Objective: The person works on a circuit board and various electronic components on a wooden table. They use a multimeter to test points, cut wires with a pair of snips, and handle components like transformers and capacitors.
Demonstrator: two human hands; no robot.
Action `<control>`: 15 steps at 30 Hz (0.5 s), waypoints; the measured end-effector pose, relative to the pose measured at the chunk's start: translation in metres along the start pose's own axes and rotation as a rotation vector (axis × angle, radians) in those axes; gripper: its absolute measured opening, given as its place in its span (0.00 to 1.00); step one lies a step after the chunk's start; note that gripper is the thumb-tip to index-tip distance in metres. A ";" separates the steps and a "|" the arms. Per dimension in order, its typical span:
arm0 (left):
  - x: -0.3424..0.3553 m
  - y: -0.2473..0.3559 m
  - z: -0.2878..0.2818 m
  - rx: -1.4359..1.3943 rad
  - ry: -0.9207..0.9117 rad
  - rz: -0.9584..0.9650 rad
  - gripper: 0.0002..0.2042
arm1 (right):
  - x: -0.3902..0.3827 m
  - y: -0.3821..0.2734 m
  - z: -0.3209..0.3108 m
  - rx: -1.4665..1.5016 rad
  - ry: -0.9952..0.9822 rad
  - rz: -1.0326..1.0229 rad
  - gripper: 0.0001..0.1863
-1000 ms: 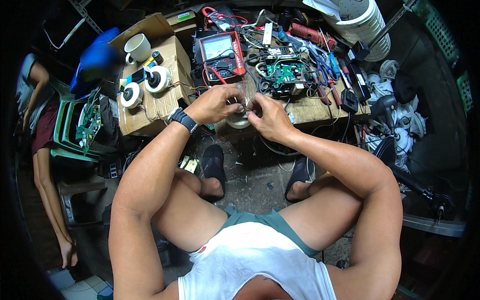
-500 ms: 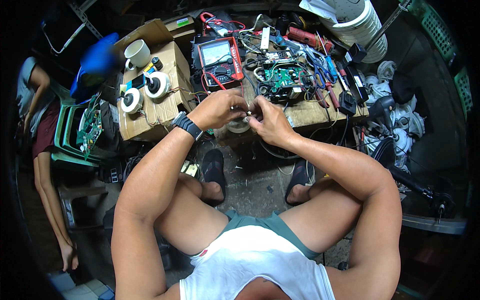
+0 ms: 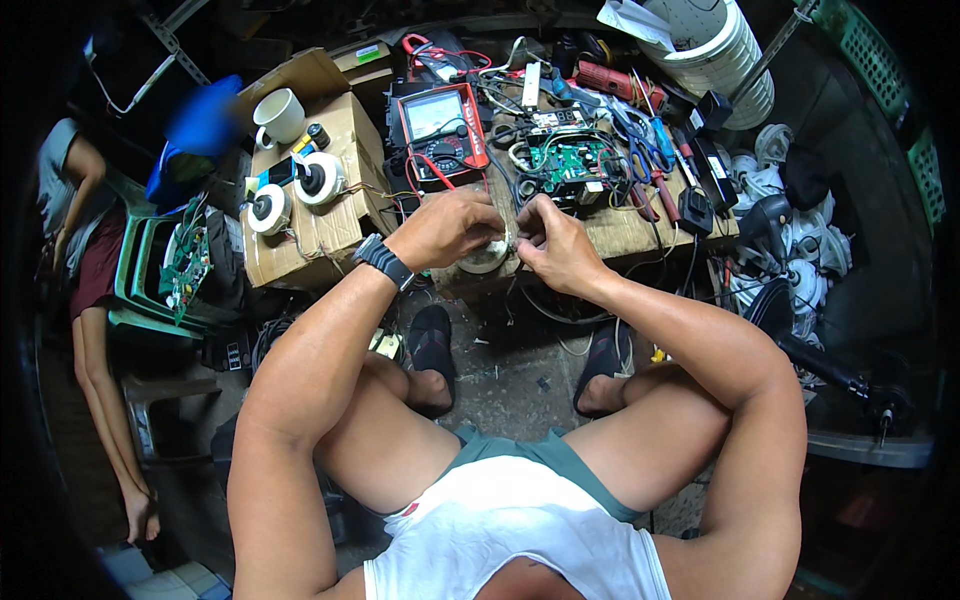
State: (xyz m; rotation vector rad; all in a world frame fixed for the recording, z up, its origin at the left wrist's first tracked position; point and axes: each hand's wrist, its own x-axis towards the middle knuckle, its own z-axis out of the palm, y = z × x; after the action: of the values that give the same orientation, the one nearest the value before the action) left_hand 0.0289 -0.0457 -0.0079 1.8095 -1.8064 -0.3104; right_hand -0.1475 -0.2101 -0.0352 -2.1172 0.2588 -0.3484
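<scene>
My left hand (image 3: 447,232), with a dark watch on its wrist, is closed with its fingers curled inward at the front edge of the workbench. Facing it, my right hand (image 3: 557,245) pinches with thumb and forefinger. The fingertips almost meet, and whatever small piece lies between them is too small and hidden to name. Just below my left fingers sits a round, pale disc-shaped part (image 3: 484,262), partly covered by the hand. Beyond my hands lie an orange-framed multimeter (image 3: 440,135) and a green circuit board (image 3: 568,160) in a black housing.
At left, a cardboard box (image 3: 340,225) bears two white round motors and a mug (image 3: 280,116). Pliers, screwdrivers and a red power tool (image 3: 612,80) crowd the bench's right side. A white bucket (image 3: 735,75) stands behind. Another person (image 3: 85,220) sits at far left.
My hands have shifted slightly apart and a little lower. A small pale piece that showed between the fingertips is now hard to see. The view has tilted slightly.
</scene>
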 end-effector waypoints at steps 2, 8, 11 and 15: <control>0.000 -0.002 0.003 0.023 0.014 -0.017 0.12 | -0.001 0.002 -0.001 -0.024 -0.013 -0.011 0.15; -0.002 0.002 0.001 0.147 -0.055 -0.012 0.11 | -0.003 0.000 -0.005 -0.033 -0.032 -0.007 0.15; -0.002 0.002 0.002 0.178 -0.083 -0.036 0.10 | -0.001 -0.002 -0.005 -0.040 -0.034 -0.013 0.15; 0.001 -0.001 0.005 0.141 -0.078 -0.047 0.10 | 0.000 0.000 -0.008 -0.074 -0.042 -0.007 0.15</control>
State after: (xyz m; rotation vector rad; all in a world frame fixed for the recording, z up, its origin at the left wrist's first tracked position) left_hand 0.0271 -0.0475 -0.0128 1.9642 -1.8827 -0.2813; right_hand -0.1504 -0.2161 -0.0309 -2.1957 0.2432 -0.3027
